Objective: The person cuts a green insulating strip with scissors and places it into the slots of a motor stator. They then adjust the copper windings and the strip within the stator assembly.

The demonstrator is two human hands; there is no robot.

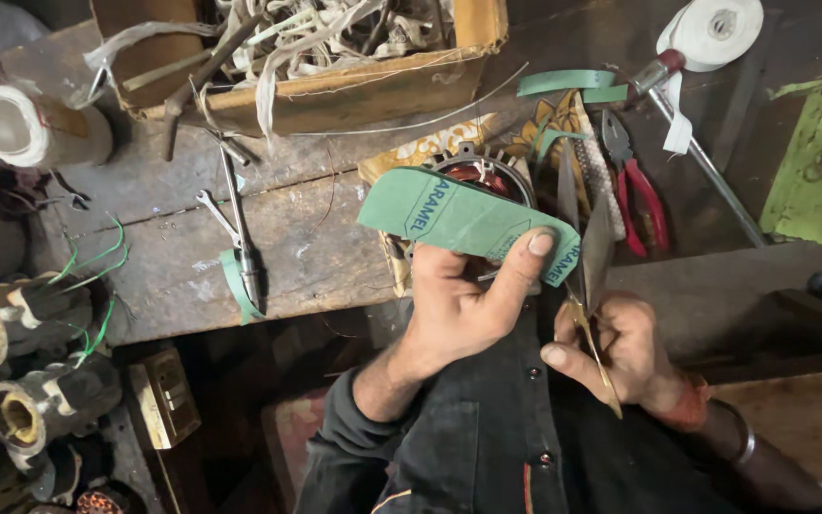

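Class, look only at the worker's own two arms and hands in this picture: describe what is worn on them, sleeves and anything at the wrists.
The left hand is bare, with a dark grey-green sleeve pushed up the forearm. The right hand is also bare; its wrist carries a bunch of orange-red thread and, further up, a plain metal bangle ahead of a dark sleeve. No gloves or rings show.

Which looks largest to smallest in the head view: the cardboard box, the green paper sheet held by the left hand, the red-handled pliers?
1. cardboard box, though the picture edge cuts it off.
2. green paper sheet, held by the left hand; being nearer the camera may enlarge it.
3. red-handled pliers.
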